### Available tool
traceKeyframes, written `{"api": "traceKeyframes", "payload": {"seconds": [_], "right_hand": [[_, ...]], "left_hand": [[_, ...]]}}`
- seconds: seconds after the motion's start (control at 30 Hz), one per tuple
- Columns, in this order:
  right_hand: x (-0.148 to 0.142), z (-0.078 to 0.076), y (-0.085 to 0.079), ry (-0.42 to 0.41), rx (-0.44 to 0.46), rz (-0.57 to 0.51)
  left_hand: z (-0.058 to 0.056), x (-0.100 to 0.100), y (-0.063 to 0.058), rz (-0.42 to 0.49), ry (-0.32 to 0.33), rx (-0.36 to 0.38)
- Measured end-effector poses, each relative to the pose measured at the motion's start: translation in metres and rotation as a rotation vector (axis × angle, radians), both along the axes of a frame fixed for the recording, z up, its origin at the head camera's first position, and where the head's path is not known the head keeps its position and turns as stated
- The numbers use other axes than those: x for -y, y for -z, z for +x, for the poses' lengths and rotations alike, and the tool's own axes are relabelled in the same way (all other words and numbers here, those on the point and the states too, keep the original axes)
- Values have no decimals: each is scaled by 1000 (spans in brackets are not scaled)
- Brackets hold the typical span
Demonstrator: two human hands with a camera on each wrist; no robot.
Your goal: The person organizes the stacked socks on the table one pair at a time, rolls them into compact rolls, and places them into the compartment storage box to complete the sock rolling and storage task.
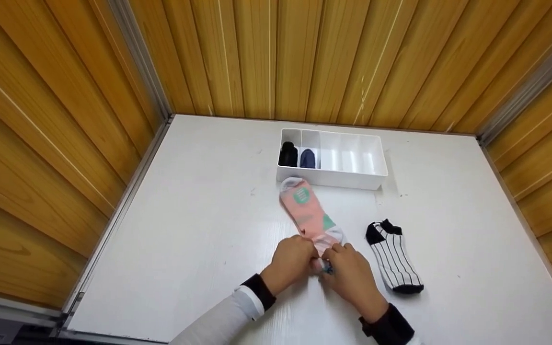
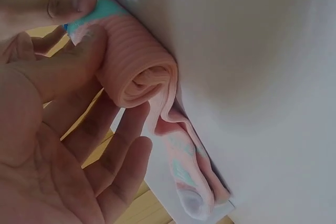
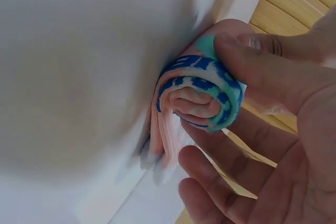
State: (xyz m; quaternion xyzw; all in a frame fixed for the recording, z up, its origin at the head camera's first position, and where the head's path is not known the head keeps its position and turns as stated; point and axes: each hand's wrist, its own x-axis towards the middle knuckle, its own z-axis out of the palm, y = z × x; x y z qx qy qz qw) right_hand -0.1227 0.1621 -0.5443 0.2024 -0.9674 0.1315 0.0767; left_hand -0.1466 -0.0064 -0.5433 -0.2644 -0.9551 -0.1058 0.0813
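A pink pair of socks point(image 1: 312, 213) with mint patches and pale toes lies on the white table, its near end rolled up. My left hand point(image 1: 291, 261) grips one side of the roll, thumb and fingers curled round it. From the other side my right hand point(image 1: 350, 273) holds the same roll, thumb over the top and fingers beneath. In the left wrist view the rolled pink socks point(image 2: 139, 59) show a spiral end. Blue and mint patterning marks the other end of the rolled socks point(image 3: 223, 85) in the right wrist view. The flat toe part stretches away toward the box.
A white divided box point(image 1: 333, 179) stands at the back, just beyond the sock toes. Its left compartments hold a black bundle point(image 1: 288, 155) and a navy bundle point(image 1: 307, 159). A black-and-white striped sock point(image 1: 396, 258) lies right of my right hand. Wood-patterned walls point(image 1: 295, 62) border the table.
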Motion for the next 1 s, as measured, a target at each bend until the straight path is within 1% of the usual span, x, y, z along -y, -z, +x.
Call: {"api": "traceKeyframes", "payload": {"seconds": [0.1, 0.2, 0.33, 0.43, 0.5, 0.57, 0.63, 0.8, 0.87, 0.93, 1.0], "right_hand": [[0, 2, -1, 17, -5, 12], [2, -1, -1, 42, 5, -8], [3, -6, -3, 30, 32, -19], [1, -7, -5, 26, 61, -24], [-1, -7, -6, 37, 67, -34], [-2, -8, -6, 43, 58, -35], [-3, -6, -5, 37, 28, -19], [-3, -1, -1, 6, -79, 45], [-1, -1, 1, -2, -109, 60], [2, -3, 2, -2, -126, 72], [4, -5, 2, 0, -116, 71]], "left_hand": [[0, -1, 0, -20, 7, -7], [0, 1, 0, -53, -3, -29], [4, 2, 0, -92, -14, -96], [7, -1, 2, -93, 1, -155], [6, -4, 4, -81, 11, -174], [5, -5, 6, -59, 10, -158], [2, -6, 7, -34, 11, -119], [-5, -4, 3, 23, 29, 25], [-9, -1, 1, 41, 34, 78], [-13, 2, 0, 47, 45, 104], [-14, 5, -1, 30, 59, 85]]}}
